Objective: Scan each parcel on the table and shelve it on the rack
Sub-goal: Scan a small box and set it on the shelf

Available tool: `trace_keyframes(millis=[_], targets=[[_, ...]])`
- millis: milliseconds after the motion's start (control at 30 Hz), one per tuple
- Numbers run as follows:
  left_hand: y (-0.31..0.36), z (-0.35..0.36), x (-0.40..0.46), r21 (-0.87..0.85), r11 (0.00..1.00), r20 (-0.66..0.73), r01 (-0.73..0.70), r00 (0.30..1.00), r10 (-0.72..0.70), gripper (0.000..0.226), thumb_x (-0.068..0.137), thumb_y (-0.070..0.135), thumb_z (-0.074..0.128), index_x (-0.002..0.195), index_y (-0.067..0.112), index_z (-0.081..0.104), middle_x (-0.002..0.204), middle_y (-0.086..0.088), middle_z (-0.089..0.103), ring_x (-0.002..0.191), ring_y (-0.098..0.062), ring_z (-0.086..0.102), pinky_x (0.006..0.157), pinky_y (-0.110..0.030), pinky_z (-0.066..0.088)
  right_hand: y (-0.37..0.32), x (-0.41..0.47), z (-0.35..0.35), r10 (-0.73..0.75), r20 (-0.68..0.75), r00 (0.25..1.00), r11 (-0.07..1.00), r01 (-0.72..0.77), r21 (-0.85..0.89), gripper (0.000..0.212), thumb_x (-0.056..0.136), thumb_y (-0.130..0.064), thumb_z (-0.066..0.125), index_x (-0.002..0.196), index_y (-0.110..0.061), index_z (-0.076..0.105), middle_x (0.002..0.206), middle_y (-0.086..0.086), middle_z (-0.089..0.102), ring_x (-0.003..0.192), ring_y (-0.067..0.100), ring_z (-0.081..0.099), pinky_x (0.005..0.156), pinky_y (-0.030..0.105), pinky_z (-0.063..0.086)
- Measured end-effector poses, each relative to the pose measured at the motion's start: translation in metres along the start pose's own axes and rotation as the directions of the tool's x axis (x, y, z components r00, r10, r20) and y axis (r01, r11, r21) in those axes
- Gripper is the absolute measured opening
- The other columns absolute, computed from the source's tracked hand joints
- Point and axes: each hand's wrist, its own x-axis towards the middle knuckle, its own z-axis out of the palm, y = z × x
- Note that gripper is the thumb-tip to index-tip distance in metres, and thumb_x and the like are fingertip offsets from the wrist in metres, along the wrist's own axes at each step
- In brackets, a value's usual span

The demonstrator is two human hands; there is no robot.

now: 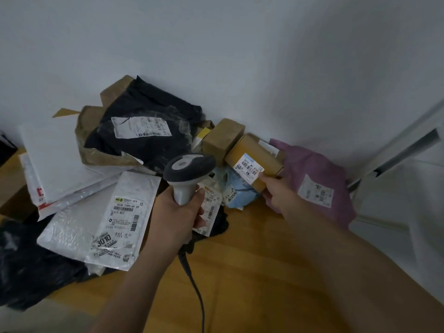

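The small brown cardboard box with a white barcode label (254, 162) sits in the right hand (280, 195), whose fingers (265, 177) pinch its near end, thumb on the label's edge, lifting it off the heap with the barcode turned up. Just left of those fingers, the grey-and-white corded handheld barcode scanner (189, 173) is gripped by the left hand (181, 211), fingers clenched round its handle, head angled toward the label. This looks like the scan step of one parcel; shelving has not begun for it, and the rack is out of view. Much remains on the wooden table (252, 260): I count roughly ten parcels besides the held one, among them a second brown box (222, 137) beyond the fingers, one pink bag (314, 183) to their right, one pale blue bag (236, 188) beneath, one white bubble mailer (101, 219) and one black bag (149, 131) to the left; the overlapping pile hides the exact total.
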Motion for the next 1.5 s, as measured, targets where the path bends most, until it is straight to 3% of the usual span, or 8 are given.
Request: trace_keyframes(millis=[167, 367, 500, 700, 767, 1033, 1267, 1500], targets=[[0.006, -0.010, -0.042, -0.030, 0.999, 0.015, -0.035, 0.999, 0.036, 0.021, 0.093, 0.022, 0.066, 0.086, 0.005, 0.057, 0.066, -0.015, 0.059, 0.041, -0.014, 0.051, 0.039, -0.018, 0.043, 0.007, -0.044, -0.022, -0.088, 0.094, 0.992, 0.995, 0.084, 0.046, 0.028, 0.090, -0.015, 0.068, 0.115, -0.015, 0.058, 0.116, 0.005, 0.067, 0.108, 0.024, 0.062, 0.089, 0.047, 0.056], [-0.006, -0.033, -0.151, -0.060, 0.990, 0.057, -0.129, 0.990, 0.132, 0.032, 0.093, 0.027, 0.064, 0.080, -0.001, 0.058, 0.056, -0.012, 0.056, 0.043, -0.015, 0.052, 0.042, -0.017, 0.045, 0.029, -0.156, -0.066, -0.243, 0.182, 0.953, 0.970, 0.238, 0.050, 0.045, 0.088, -0.005, 0.068, 0.128, -0.010, 0.048, 0.122, 0.008, 0.063, 0.108, 0.025, 0.064, 0.084, 0.043, 0.058], [-0.030, -0.050, -0.253, -0.117, 0.983, 0.049, -0.140, 0.988, 0.147, 0.032, 0.094, 0.026, 0.063, 0.078, -0.002, 0.058, 0.054, -0.010, 0.054, 0.038, -0.011, 0.048, 0.038, -0.016, 0.041, 0.065, -0.256, -0.118, -0.357, 0.227, 0.906, 0.934, 0.346, 0.087, 0.032, 0.088, -0.002, 0.067, 0.115, -0.014, 0.054, 0.119, 0.008, 0.064, 0.107, 0.027, 0.065, 0.067, 0.033, 0.058], [-0.059, -0.069, -0.379, -0.113, 0.986, 0.068, -0.124, 0.989, 0.132, 0.035, 0.093, 0.023, 0.064, 0.067, 0.002, 0.056, 0.054, -0.010, 0.056, 0.036, -0.012, 0.048, 0.037, -0.018, 0.041, 0.123, -0.364, -0.197, -0.432, 0.232, 0.872, 0.901, 0.425, 0.081, 0.030, 0.086, -0.012, 0.073, 0.111, -0.020, 0.059, 0.122, 0.010, 0.062, 0.104, 0.026, 0.066, 0.070, 0.031, 0.059], [-0.064, -0.073, -0.406, -0.086, 0.985, 0.072, -0.148, 0.985, 0.155, 0.034, 0.093, 0.023, 0.064, 0.068, 0.001, 0.057, 0.055, -0.011, 0.056, 0.036, -0.012, 0.048, 0.037, -0.018, 0.040, 0.131, -0.385, -0.214, -0.440, 0.213, 0.872, 0.897, 0.438, 0.058, 0.040, 0.084, -0.013, 0.075, 0.119, -0.017, 0.056, 0.124, 0.008, 0.060, 0.106, 0.027, 0.065, 0.072, 0.033, 0.060], [-0.072, -0.062, -0.464, 0.011, 0.962, 0.052, -0.272, 0.961, 0.271, 0.033, 0.092, 0.021, 0.066, 0.068, 0.001, 0.056, 0.052, -0.009, 0.055, 0.039, -0.015, 0.050, 0.041, -0.023, 0.043, 0.147, -0.424, -0.249, -0.456, 0.196, 0.868, 0.884, 0.467, -0.011, 0.050, 0.084, -0.011, 0.075, 0.128, -0.013, 0.051, 0.111, 0.000, 0.061, 0.108, 0.024, 0.064, 0.079, 0.036, 0.059], [-0.073, -0.035, -0.486, 0.158, 0.950, 0.065, -0.269, 0.963, 0.262, 0.041, 0.092, 0.027, 0.065, 0.062, 0.000, 0.056, 0.049, -0.012, 0.056, 0.037, -0.011, 0.048, 0.047, -0.023, 0.040, 0.151, -0.424, -0.283, -0.462, 0.190, 0.867, 0.882, 0.472, -0.009, 0.049, 0.087, -0.009, 0.071, 0.131, -0.015, 0.050, 0.113, 0.000, 0.062, 0.107, 0.020, 0.063, 0.079, 0.035, 0.059], [-0.080, -0.012, -0.503, 0.258, 0.941, 0.081, -0.221, 0.975, 0.207, 0.040, 0.092, 0.026, 0.065, 0.062, 0.005, 0.049, 0.050, -0.010, 0.050, 0.041, -0.018, 0.045, 0.050, -0.027, 0.038, 0.147, -0.421, -0.306, -0.471, 0.178, 0.864, 0.878, 0.478, 0.007, 0.049, 0.089, -0.008, 0.068, 0.132, -0.014, 0.048, 0.111, -0.002, 0.061, 0.103, 0.018, 0.062, 0.067, 0.026, 0.058]])
